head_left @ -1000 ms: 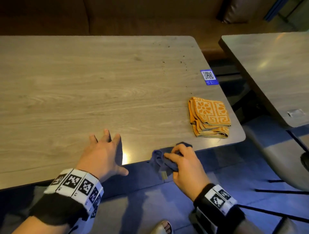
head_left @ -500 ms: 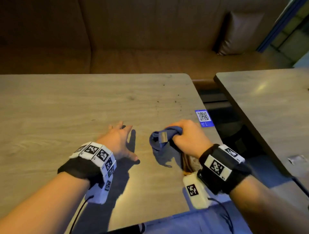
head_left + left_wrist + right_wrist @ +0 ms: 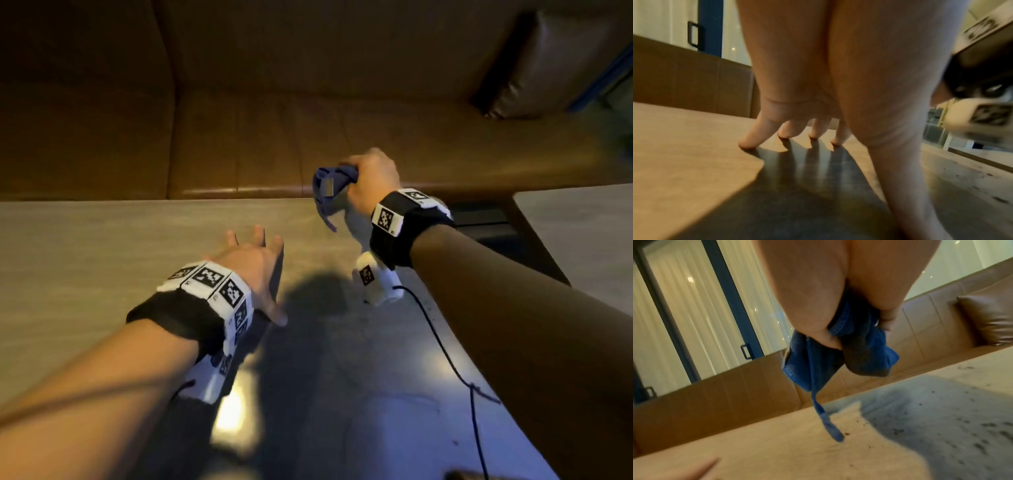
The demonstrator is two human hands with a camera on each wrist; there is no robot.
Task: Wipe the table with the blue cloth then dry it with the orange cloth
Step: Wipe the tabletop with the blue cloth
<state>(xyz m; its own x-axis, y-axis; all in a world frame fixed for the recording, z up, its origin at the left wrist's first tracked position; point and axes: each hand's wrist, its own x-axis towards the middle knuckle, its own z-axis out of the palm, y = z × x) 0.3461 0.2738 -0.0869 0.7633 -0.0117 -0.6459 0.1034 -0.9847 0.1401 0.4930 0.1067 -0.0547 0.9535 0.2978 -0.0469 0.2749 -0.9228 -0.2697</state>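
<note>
One blue cloth is bunched in the right hand, fingers curled tight around it, held above the far part of the table; one loose strip hangs down, clear of the surface. The left hand is spread, its fingertips pressing the tabletop, holding nothing. The right wrist view alone shows dark crumbs scattered on the table; the head view alone shows two wristbands carrying square black-and-white codes, no readable writing. One brown bench and one cushion stand behind.
</note>
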